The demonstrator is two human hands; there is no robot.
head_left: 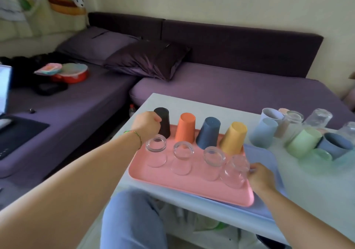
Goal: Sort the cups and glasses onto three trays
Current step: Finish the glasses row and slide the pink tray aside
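A pink tray [180, 185] lies on the white table, on top of a lavender tray [263, 158]. Its back row holds upside-down cups: black [163, 122], orange [185, 128], dark blue [208, 132] and yellow [233, 139]. In front stand several clear glasses, upside down, among them a leftmost one [156, 150] and a rightmost one [235, 170]. My left hand [147, 125] grips the black cup at the tray's far left corner. My right hand [261, 177] holds the rightmost glass at the tray's right edge.
A cluster of loose pastel cups [305, 143] and clear glasses [318, 118] sits on the table [201, 106] to the right. A purple sofa with a pillow [148, 60] runs behind and to the left. My knee [132, 220] is under the table's front edge.
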